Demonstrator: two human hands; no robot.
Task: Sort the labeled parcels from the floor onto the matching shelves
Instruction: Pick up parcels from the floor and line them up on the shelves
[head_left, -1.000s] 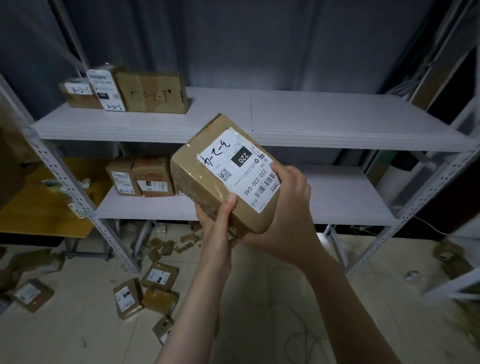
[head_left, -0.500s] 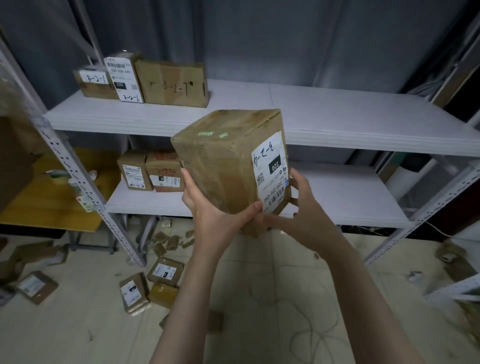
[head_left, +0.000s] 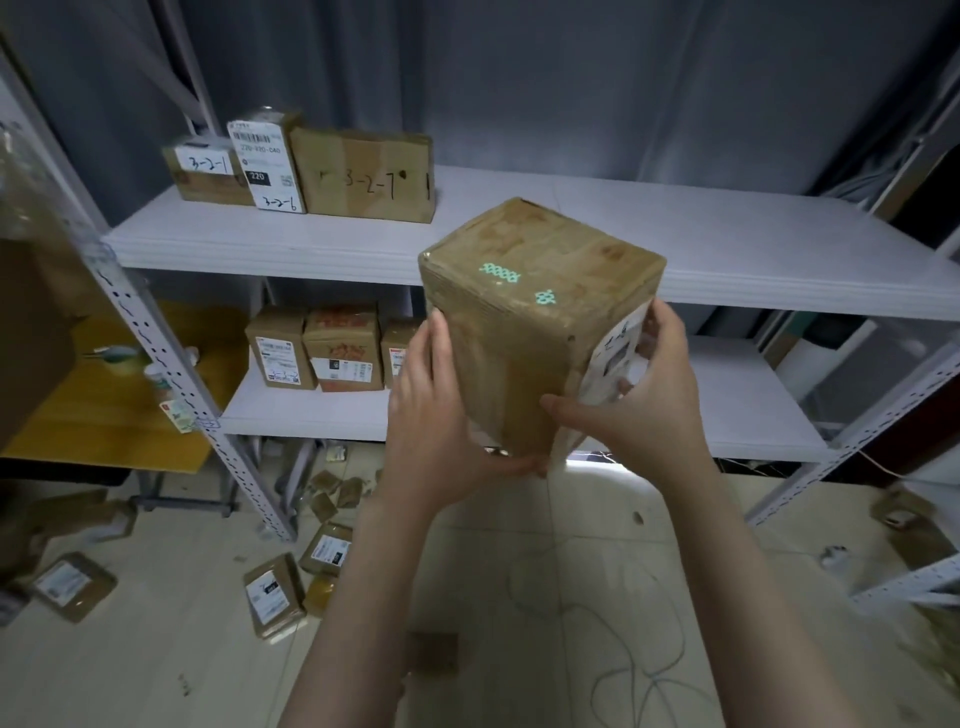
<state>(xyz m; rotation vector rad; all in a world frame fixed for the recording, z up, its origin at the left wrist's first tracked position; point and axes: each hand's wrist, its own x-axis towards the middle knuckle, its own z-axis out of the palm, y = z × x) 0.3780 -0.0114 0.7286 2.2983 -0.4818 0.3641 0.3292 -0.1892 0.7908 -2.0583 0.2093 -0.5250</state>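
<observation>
Parcel (head_left: 530, 322) clasped between left hand (head_left: 431, 415) and right hand (head_left: 660, 400), both curled round its sides. Turn right-face label (head_left: 618, 353) into view before committing to far upper shelf (head_left: 727, 244).

A: Dim overall. The grey curtain (head_left: 519, 78) above the fingers (head_left: 434, 353) is nearly dark, and the floor (head_left: 467, 545) below them is palest.
B: Glare?
A: Greenish dots of light on the parcel (head_left: 519, 332) between the fingers, and sheen on its tape.
B: Sharpness?
A: Soft everywhere. Far right of the fingers it smears, and the shelf post (head_left: 150, 338) to their left bows.
</observation>
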